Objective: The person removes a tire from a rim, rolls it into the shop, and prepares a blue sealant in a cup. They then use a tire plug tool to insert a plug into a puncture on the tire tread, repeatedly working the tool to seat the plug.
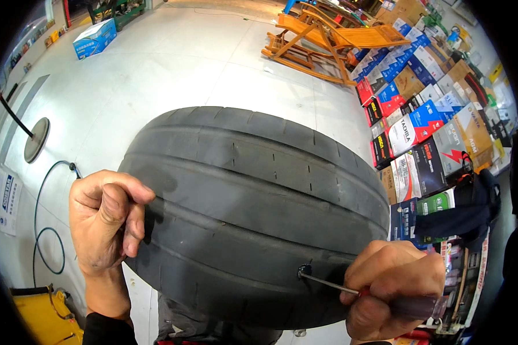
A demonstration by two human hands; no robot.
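A large black tire point(253, 195) stands in front of me, its grooved tread facing up toward me. My right hand point(394, 287) is wrapped round the handle of a screwdriver point(328, 283), which has a thin metal shaft and a see-through dark red handle. The shaft's tip touches a small dark, shiny spot point(305, 269) in the tread, near the tire's lower right. Beside the left edge of the tire, my left hand point(109, 218) is raised with its fingers curled and the thumb bent in toward them. Nothing shows between those fingers.
Stacked battery boxes point(414, 132) line the right side, with a wooden folding chair point(334, 37) beyond. A blue box point(95, 39) sits far left on the pale floor point(184, 57). A hose point(37, 241) and a round-based stand point(37, 140) are at left; a yellow object point(43, 316) is lower left.
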